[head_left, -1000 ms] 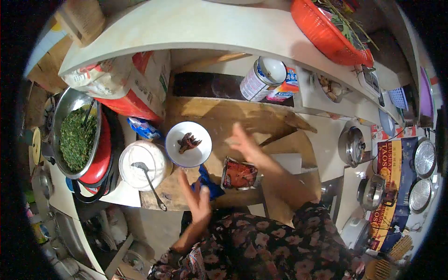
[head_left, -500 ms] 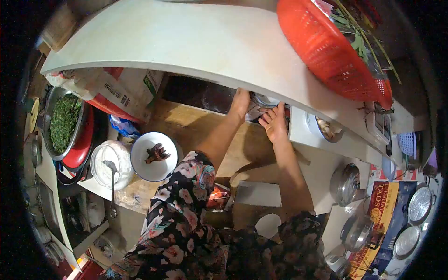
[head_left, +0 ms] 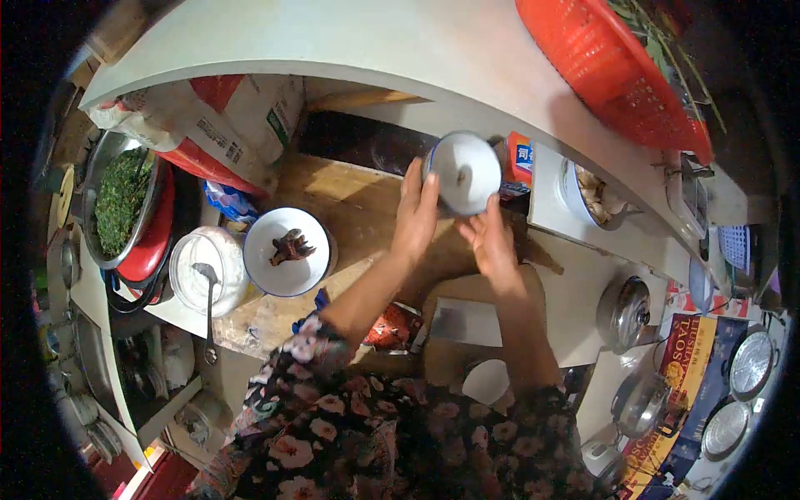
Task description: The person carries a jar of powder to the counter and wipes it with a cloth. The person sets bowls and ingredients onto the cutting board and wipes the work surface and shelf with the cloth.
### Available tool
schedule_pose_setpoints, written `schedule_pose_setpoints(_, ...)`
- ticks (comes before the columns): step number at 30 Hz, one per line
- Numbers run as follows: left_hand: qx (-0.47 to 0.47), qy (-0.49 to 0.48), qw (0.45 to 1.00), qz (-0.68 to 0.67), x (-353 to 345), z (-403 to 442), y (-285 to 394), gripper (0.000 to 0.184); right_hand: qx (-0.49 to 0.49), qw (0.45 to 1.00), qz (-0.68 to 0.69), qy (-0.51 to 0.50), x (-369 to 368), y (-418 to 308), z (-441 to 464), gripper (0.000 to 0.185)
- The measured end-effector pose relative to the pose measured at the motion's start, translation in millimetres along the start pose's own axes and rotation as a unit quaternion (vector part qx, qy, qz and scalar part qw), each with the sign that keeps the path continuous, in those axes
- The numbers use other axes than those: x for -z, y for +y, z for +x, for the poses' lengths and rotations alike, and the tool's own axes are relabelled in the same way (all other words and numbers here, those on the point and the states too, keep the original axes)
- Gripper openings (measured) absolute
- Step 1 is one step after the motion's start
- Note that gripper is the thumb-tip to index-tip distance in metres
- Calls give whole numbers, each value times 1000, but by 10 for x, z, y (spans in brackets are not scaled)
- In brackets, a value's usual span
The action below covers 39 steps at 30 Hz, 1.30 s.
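Change: small white bowl (head_left: pixel 467 171), half hidden by the shelf (head_left: pixel 333 37) edge half a second ago, now shows whole, upper centre of frame; it is clear of that edge and being handled.

Near: red packet (head_left: pixel 390 328), lower centre, beside the left forearm, apart from both hands.

Hands: left (head_left: pixel 417 212) curved around the bowl's left side, thumb parted from fingers. Right (head_left: pixel 492 237) loosely spread, fingertips at the lower-right rim; cannot tell how firmly it bears. Bowl's underside hidden.

Left of centre: bowl with dark pieces (head_left: pixel 289 249), untouched.

Beyond: orange box (head_left: pixel 518 158), just right of the held bowl.
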<state>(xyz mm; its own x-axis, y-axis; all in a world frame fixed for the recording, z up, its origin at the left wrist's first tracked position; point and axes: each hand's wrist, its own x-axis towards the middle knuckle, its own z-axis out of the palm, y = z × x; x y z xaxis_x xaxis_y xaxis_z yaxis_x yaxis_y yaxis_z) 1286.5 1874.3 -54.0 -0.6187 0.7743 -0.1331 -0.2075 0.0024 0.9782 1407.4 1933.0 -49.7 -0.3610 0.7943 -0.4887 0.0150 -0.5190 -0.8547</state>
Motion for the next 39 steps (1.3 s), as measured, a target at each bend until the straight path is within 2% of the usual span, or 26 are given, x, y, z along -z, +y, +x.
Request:
schedule_pose_setpoints(1,-6,3,1000,13,74,-158,21,60,8,998,18,-52,-10,54,-146,61)
schedule_pose_setpoints(4,3,0,999,41,340,-644,101,58,-13,997,-2,-81,-11,321,-455,57)
schedule_pose_setpoints(7,40,14,998,-46,564,-964,-103,57,-71,993,-34,-93,-29,567,-667,54)
schedule_pose_setpoints(10,43,5,998,-42,710,-1160,-113,57,-52,987,-85,-125,-64,653,-874,53)
schedule_pose_setpoints(15,26,-15,999,-22,825,-1317,-97,56,-64,987,-76,-125,39,811,-911,57)
schedule_pose_setpoints(17,19,-25,999,-14,872,-1347,-94,56,-125,987,-25,-94,168,761,-870,59)
schedule_pose_setpoints(19,14,-36,999,-7,900,-1378,-82,56,-80,974,-210,33,392,509,-633,58)
schedule_pose_setpoints(21,9,-51,999,4,926,-1440,-53,56,148,915,-361,107,382,-72,-420,56)
schedule_pose_setpoints(22,8,-57,998,7,946,-1479,-37,56,213,855,-428,202,583,-132,-84,54)
schedule_pose_setpoints(23,7,-61,998,9,963,-1527,-18,56,291,837,-419,196,741,-195,215,54)
schedule_pose_setpoints(24,9,-60,998,12,990,-1581,-9,56,344,788,-481,168,871,-324,545,54)
schedule_pose_setpoints(25,40,-73,996,-15,1024,-1653,3,57,394,733,-537,137,925,-414,811,54)
schedule_pose_setpoints(27,89,-96,988,-85,1124,-1800,-97,62,469,600,-625,173,819,-535,959,55)
schedule_pose_setpoints(28,91,-96,988,-81,1193,-1886,-163,62,467,602,-624,173,765,-526,1059,55)
schedule_pose_setpoints(30,93,-107,983,-119,1275,-1978,-132,63,361,810,-453,89,629,-527,1115,55)
schedule_pose_setpoints(31,133,-107,979,-109,1345,-2024,-97,65,470,812,-326,118,487,-488,1009,58)
schedule_pose_setpoints(32,135,-109,979,-108,1406,-2051,-75,65,468,812,-327,120,556,-451,1095,58)
schedule_pose_setpoints(34,189,-96,972,-99,1514,-2093,-51,69,424,745,-472,205,753,-349,1357,58)
schedule_pose_setpoints(35,204,-78,969,-114,1549,-2105,-51,73,424,745,-473,204,734,-373,1308,58)
schedule_pose_setpoints(37,210,-71,969,-112,1612,-2126,-28,74,380,792,-450,159,746,-406,1134,53)
schedule_pose_setpoints(38,213,-67,968,-110,1643,-2132,-13,75,376,792,-452,163,692,-445,954,53)
schedule_pose_setpoints(39,204,-68,971,-102,1663,-2132,-2,76,334,817,-447,143,578,-512,715,51)
